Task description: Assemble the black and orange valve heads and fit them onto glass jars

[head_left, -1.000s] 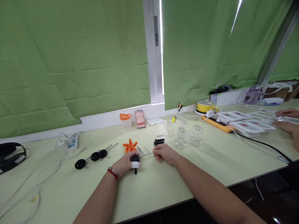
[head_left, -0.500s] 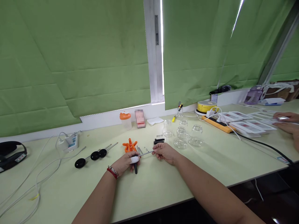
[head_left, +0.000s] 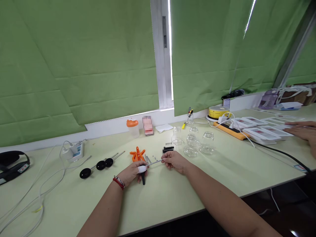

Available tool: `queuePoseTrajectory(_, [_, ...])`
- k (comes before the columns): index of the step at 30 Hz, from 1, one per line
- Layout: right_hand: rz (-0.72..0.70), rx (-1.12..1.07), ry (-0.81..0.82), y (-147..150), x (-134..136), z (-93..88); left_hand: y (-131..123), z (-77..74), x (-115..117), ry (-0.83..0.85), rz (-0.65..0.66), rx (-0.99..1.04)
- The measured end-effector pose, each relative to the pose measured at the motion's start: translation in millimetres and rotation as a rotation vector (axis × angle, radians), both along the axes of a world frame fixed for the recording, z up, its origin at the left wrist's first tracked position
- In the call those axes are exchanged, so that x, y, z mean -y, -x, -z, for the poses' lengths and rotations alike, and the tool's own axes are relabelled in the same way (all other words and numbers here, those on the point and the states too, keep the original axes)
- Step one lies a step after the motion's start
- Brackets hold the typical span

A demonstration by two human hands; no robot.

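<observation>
"What has just changed at your fingers?"

"Little. My left hand has turned slightly since a second ago, so its white-wrapped thumb now covers more of the black handle; its stem sticks out toward the near edge of the table. A thin metal rod runs, as before, to my right hand. Far right, a co-worker's hand has slid leftward over the sheets."

"What does that mean for the work?"

"Nothing has been let go. My left fingers wrap the handle, my right fingertips pinch the rod's right end; whether they hide something more, I can't tell. It's at the near middle."

"And how many of each?"

"Three black round knobs with metal shafts, left. Four clear glass jars, farther right. Beyond my right hand, one spring and apparently two black pieces. Beyond my left, orange pronged parts, overlapping; those and the tiny metal bits I can't count surely."
</observation>
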State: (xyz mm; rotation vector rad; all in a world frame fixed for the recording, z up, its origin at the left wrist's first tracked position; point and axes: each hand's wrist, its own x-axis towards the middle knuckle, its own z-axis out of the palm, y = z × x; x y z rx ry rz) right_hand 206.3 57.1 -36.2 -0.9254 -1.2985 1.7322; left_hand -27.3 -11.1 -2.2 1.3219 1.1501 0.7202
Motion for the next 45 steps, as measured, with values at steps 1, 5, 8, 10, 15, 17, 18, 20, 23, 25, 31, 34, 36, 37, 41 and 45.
queuePoseTrajectory(1, [0.003,0.006,0.009,-0.3,-0.1,-0.8,0.1,0.3,0.0,0.0,-0.001,0.002])
queuePoseTrajectory(5, [0.014,0.019,0.022,-0.8,0.4,-3.5,0.0,0.8,0.0,0.002,0.0,0.008])
queuePoseTrajectory(8, [0.024,0.037,0.016,-0.4,0.8,-3.6,-0.7,0.1,0.2,0.006,-0.006,0.01])
queuePoseTrajectory(10, [0.025,0.05,0.001,0.0,0.5,-2.6,-1.2,-0.7,0.4,0.01,-0.009,0.014])
queuePoseTrajectory(15, [0.027,0.1,-0.032,0.2,0.0,-1.3,-0.8,-0.5,-0.3,0.011,-0.009,0.025])
queuePoseTrajectory(17, [0.034,0.126,-0.046,0.3,0.4,-2.0,0.0,0.6,-1.0,0.01,-0.002,0.027])
queuePoseTrajectory(18, [0.038,0.139,-0.051,0.3,0.8,-2.6,0.4,1.1,-1.2,0.01,0.001,0.026])
queuePoseTrajectory(20, [0.04,0.155,-0.062,0.3,1.7,-3.8,0.9,1.9,-1.4,0.012,0.0,0.025])
queuePoseTrajectory(23, [0.025,0.164,-0.077,-0.1,2.5,-4.5,0.6,1.6,-0.7,0.009,-0.003,0.024])
queuePoseTrajectory(25, [0.013,0.172,-0.085,-0.5,2.4,-3.8,-0.1,0.7,-0.1,0.01,-0.003,0.025])
queuePoseTrajectory(31, [0.004,0.204,-0.102,0.5,1.4,-0.7,-0.9,-0.1,-0.6,0.029,-0.02,0.023])
queuePoseTrajectory(34, [0.009,0.232,-0.105,1.5,2.4,-2.0,-0.1,2.0,-1.6,0.024,-0.02,0.022])
queuePoseTrajectory(36, [0.017,0.256,-0.108,1.9,3.2,-3.3,0.4,3.3,-1.9,0.022,-0.016,0.018])
queuePoseTrajectory(37, [0.019,0.265,-0.108,2.0,3.5,-3.8,0.5,3.7,-1.9,0.02,-0.015,0.017])
queuePoseTrajectory(41, [0.01,0.266,-0.114,1.4,4.2,-4.4,1.1,4.0,-1.9,0.01,-0.004,0.018])
queuePoseTrajectory(45, [-0.027,0.28,-0.129,1.1,5.4,-4.9,1.1,3.1,-2.1,0.01,0.005,0.006])
